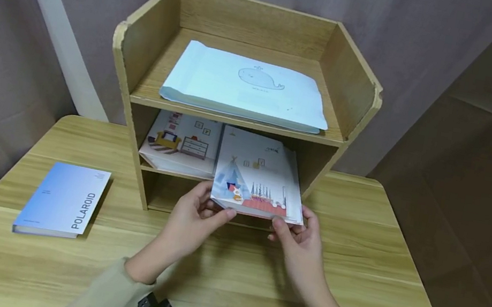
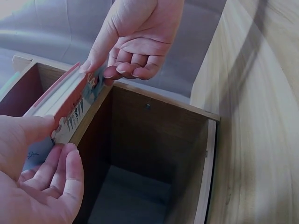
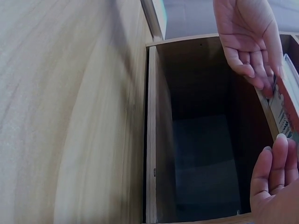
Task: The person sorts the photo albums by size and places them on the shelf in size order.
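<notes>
A book [image 1: 255,177] with a blue tent and red rug drawn on its white cover lies partly in the middle shelf, its near end jutting out. My left hand [image 1: 197,213] pinches its near left corner, thumb at the edge and fingers beneath. On the near right corner, my right hand [image 1: 302,241] grips it the same way. In the left wrist view both thumbs press the book's edge [image 2: 65,100]. To its left on that shelf lies a similar white book [image 1: 181,145], showing a yellow armchair and a dresser.
The wooden shelf unit [image 1: 253,21] stands at the back of the table [image 1: 223,291]. On its top level lies a pale blue whale-printed book [image 1: 247,86]. A blue POLAROID book [image 1: 64,199] rests on the table at left. Curtains [image 1: 396,15] hang behind.
</notes>
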